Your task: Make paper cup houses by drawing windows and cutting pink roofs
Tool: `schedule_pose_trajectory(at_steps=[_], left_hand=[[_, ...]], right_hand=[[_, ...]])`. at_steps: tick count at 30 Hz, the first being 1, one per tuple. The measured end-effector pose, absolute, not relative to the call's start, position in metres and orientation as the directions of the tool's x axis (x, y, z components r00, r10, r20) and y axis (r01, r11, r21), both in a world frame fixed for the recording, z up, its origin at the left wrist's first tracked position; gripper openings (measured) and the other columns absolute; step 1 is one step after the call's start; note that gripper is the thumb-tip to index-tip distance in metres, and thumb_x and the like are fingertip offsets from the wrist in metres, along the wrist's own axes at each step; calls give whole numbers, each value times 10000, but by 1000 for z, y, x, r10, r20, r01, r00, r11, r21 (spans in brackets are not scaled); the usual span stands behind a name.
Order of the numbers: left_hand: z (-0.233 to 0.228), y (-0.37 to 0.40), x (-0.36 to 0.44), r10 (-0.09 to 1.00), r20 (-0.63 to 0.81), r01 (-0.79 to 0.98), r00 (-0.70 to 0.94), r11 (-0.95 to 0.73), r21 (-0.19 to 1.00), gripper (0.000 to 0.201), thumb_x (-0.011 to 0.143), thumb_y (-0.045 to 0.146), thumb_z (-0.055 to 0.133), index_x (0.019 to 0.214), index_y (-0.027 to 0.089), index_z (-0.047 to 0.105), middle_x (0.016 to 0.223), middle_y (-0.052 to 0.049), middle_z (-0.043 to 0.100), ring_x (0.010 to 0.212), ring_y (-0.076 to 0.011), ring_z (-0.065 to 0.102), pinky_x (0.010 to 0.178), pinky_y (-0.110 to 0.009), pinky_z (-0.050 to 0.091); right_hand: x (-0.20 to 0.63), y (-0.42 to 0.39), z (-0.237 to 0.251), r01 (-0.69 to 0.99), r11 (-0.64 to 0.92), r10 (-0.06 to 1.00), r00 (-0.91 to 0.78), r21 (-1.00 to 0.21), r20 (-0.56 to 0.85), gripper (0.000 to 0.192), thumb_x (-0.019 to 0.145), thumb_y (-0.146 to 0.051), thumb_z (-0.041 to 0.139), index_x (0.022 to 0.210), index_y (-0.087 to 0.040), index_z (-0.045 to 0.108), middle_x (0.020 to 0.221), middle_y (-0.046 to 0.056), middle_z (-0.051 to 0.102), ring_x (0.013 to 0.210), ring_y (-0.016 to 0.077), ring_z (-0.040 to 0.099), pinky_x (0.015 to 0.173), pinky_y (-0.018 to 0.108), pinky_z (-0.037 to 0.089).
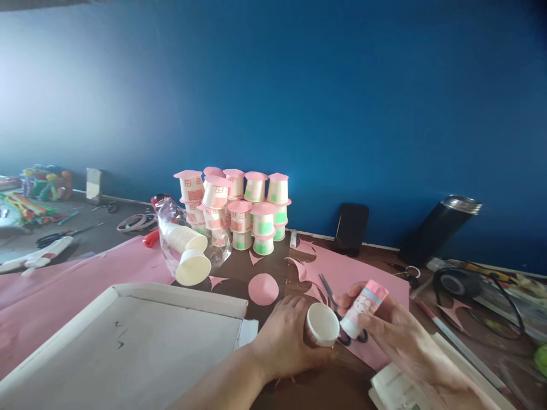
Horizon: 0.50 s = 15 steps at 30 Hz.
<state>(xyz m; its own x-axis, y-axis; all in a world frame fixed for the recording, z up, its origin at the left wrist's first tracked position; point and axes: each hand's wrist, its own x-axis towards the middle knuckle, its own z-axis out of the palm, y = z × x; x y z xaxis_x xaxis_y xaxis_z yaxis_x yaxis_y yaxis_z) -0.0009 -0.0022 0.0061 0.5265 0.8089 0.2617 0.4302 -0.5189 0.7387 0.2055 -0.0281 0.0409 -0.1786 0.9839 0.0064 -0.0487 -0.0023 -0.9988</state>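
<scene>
Loosely curled, the left hand (286, 336) wraps its fingers and thumb around the side of a white paper cup (323, 323), whose round mouth tips up toward the viewer, just above the counter (329, 376). Close beside it, the right hand (395, 330) pinches a tube (363, 310) between thumb and fingers, tilted, its white end down near the cup's rim. The tube is pale with a pink top, a bluish band and a small printed figure; any lettering is too blurred to read.

Dark-handled scissors (327, 289) lie behind the two, partly hidden, by a sheet of pink paper (354, 269) with curved offcuts. A smooth pink disc (263, 289) rests farther left. Beyond stand stacked cups (262, 228) with pink paper rounds, some bearing drawn red windows, others green patches. Crinkled clear plastic holds nested cups (192, 266). A white box lid (171, 353) carries dark pen strokes. A black phone (351, 228) and a black bottle (436, 230) with a shiny metal top lean near the blue wall (342, 97).
</scene>
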Motion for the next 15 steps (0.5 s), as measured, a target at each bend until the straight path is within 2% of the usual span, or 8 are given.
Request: schedule_pose_trajectory(at_steps=[10, 15], left_hand=[[10, -3, -1, 812, 246, 433, 529, -507, 745, 580, 593, 416, 778, 1109, 241, 578, 1068, -54, 656, 1000, -279, 581, 899, -433, 449], [9, -3, 0, 811, 250, 440, 529, -515, 736, 594, 588, 403, 779, 1119, 236, 573, 1064, -60, 657, 1001, -289, 580, 888, -438, 453]], right_hand=[[200, -34, 45, -32, -71, 992, -105, -997, -68, 358, 752, -467, 707, 987, -210, 627, 894, 57, 670, 720, 190, 558, 645, 325, 424], [196, -31, 43, -24, -73, 995, -70, -997, -71, 378, 710, -449, 757, 992, -220, 652, 841, 34, 683, 711, 180, 574, 656, 315, 449]])
